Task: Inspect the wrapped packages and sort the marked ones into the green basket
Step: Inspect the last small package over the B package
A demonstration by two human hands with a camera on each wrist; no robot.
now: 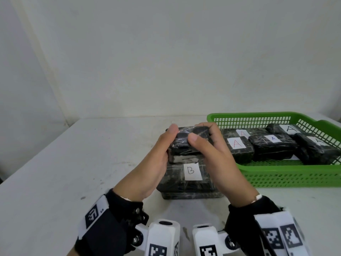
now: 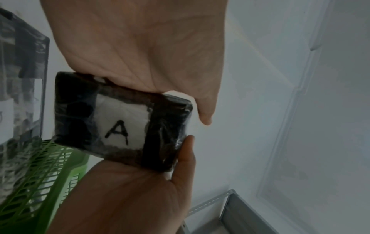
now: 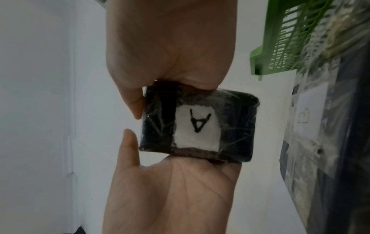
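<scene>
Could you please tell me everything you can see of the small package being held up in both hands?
The small package is a dark rectangular block wrapped in clear crinkled film. Its underside carries a white label with a handwritten black A. The left hand and right hand grip it between them, above the B-labelled package on the table.

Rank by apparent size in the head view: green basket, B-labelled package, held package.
1. green basket
2. B-labelled package
3. held package, partly covered by both hands, so the gap to second is unsure.
</scene>
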